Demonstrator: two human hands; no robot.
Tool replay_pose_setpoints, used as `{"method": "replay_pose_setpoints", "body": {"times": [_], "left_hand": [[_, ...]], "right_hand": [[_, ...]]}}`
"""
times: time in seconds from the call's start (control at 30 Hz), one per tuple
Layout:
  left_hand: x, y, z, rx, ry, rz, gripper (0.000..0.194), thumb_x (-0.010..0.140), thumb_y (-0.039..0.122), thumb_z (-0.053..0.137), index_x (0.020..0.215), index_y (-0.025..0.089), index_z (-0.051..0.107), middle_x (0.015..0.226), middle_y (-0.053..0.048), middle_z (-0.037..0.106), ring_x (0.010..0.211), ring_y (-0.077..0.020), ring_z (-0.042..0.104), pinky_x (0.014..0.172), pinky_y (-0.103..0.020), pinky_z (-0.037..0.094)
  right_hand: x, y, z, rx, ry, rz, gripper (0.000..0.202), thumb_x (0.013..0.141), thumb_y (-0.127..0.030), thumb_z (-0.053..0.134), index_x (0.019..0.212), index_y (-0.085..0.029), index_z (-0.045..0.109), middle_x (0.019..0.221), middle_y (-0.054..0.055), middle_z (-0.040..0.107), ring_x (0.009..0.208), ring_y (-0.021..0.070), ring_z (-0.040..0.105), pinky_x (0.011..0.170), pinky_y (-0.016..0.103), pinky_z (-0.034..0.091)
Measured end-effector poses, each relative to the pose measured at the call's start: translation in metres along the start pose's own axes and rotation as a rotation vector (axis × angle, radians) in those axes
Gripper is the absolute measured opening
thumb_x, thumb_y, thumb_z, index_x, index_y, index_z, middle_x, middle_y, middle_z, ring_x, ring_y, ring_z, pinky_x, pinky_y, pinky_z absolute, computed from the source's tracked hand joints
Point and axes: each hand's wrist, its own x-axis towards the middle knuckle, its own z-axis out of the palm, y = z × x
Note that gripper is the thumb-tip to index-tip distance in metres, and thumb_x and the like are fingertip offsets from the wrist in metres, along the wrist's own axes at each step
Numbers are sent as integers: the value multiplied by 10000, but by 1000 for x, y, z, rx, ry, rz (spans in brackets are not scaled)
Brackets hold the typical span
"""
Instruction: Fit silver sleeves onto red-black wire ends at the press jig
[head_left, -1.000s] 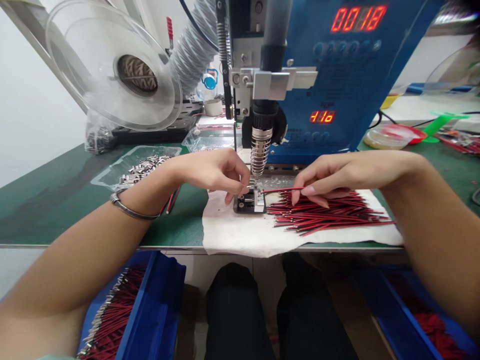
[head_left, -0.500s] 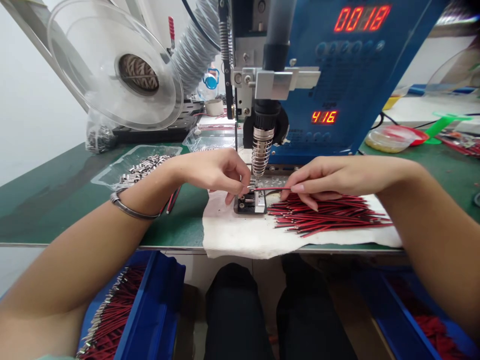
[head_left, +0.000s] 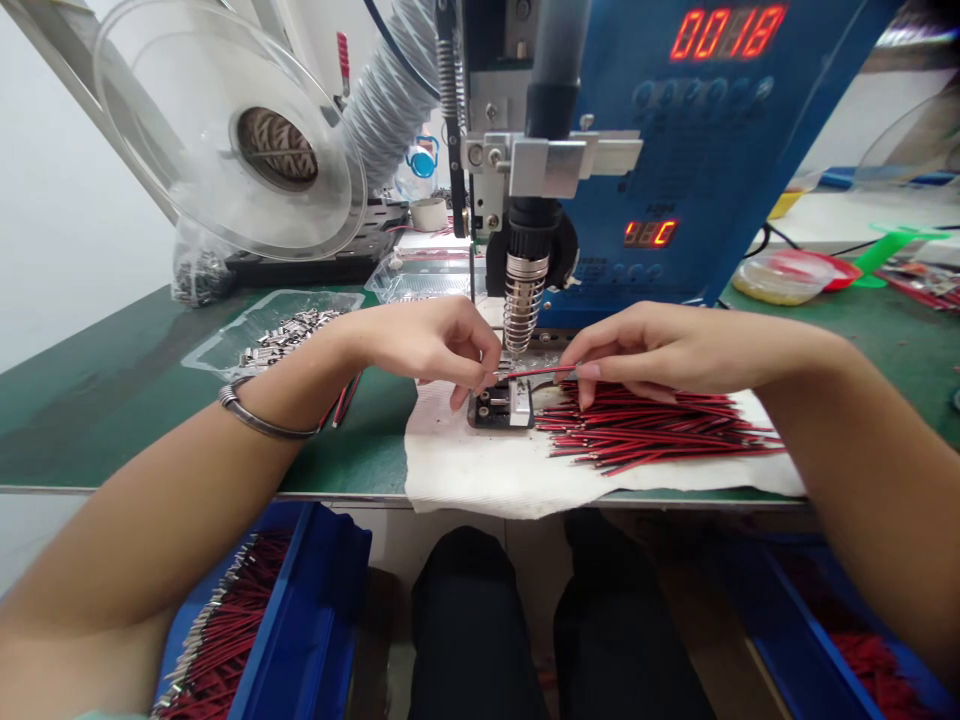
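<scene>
A thin red-and-black wire (head_left: 541, 372) spans the gap between my hands, just under the coiled tip of the soldering machine (head_left: 525, 290). My right hand (head_left: 637, 350) pinches its right end. My left hand (head_left: 442, 345) is closed at the left end, fingertips together around something small that I cannot make out. Below the wire stands a small metal fixture (head_left: 501, 405) on a white cloth (head_left: 480, 470). A pile of red and black wires (head_left: 652, 430) lies on the cloth under and beside my right hand.
A clear tray of small metal parts (head_left: 289, 335) sits behind my left forearm. Blue bins of wires (head_left: 300, 600) (head_left: 802, 610) stand below the table edge at both sides. The blue machine housing (head_left: 720, 170) rises behind, and a clear reel (head_left: 225, 130) hangs at upper left.
My right hand has shifted slightly left and up, and its end of the wire has risen a little. My left hand has stayed in place. The lower display reading has changed.
</scene>
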Motion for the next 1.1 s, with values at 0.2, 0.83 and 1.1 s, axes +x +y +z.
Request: {"method": "replay_pose_setpoints", "body": {"times": [0.2, 0.83, 1.1], "left_hand": [[0, -1, 0, -8, -1, -6, 163, 791, 169, 642, 646, 183, 715, 600, -1, 720, 550, -120, 567, 525, -227, 385], [-1, 0, 0, 6, -2, -13, 162, 802, 187, 653, 659, 184, 730, 616, -29, 731, 561, -138, 580, 533, -239, 402], [-1, -2, 0, 14, 3, -3, 151, 787, 172, 638, 661, 195, 718, 634, -19, 741, 584, -150, 609, 555, -248, 418]], "right_hand": [[3, 0, 1, -160, 103, -98, 319, 967, -504, 677, 1007, -267, 887, 943, 7, 856, 809, 214, 759, 704, 313, 555], [5, -5, 14, -429, 306, -328, 265, 1003, -275, 606, 1063, -208, 855, 1008, 51, 861, 865, 205, 786, 747, 301, 547], [10, -3, 24, -444, 361, -371, 201, 980, -263, 634, 941, -206, 822, 905, 39, 829, 775, 186, 735, 737, 305, 503]]}}
